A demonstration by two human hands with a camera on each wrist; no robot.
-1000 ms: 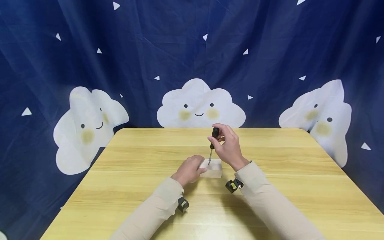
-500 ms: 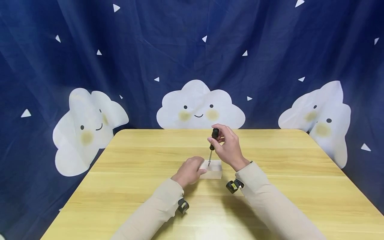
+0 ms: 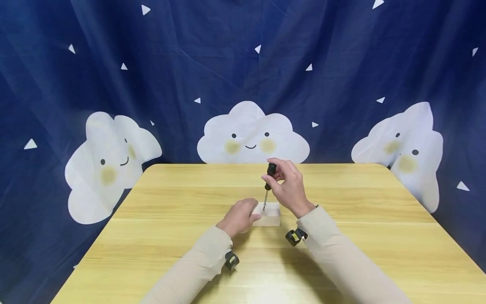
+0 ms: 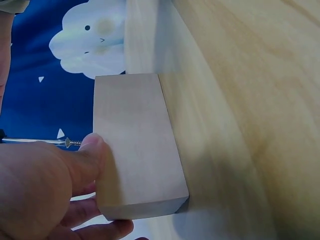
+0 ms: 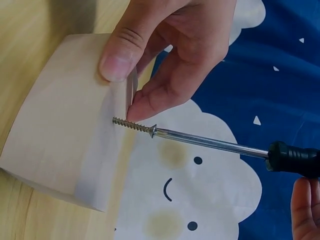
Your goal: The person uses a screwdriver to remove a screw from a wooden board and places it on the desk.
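— Right hand (image 3: 289, 185), busy with what?
— Gripping the screwdriver (image 5: 215, 143) by its black handle, between thumb and curled fingers.
— Upright?
— Nearly; tilted a little, top end toward the right in the head view. Steel shaft downward, meeting the head of the screw (image 5: 134, 125).
— And at the other end of the screw?
— Point down at the upper face of the pale wooden block (image 4: 137, 140), thread in plain sight. Can't tell whether sunk in at the very tip.
— Left hand (image 3: 240, 214)?
— Holding the block by its left end: thumb at the near upper edge, fingers farther round, partly hidden. Very near the screw, too, in the right wrist view.
— Block lying where?
— Flat on the wood-grained table (image 3: 398, 245), beside the left hand and below the right.
— Anything more around?
— Beige sleeves (image 3: 190, 266) on both arms, a small black device (image 3: 231, 260) near each wrist. Behind the table, a dark blue curtain (image 3: 228, 25) with smiling white clouds (image 3: 252, 122) and little triangles (image 3: 258, 49).
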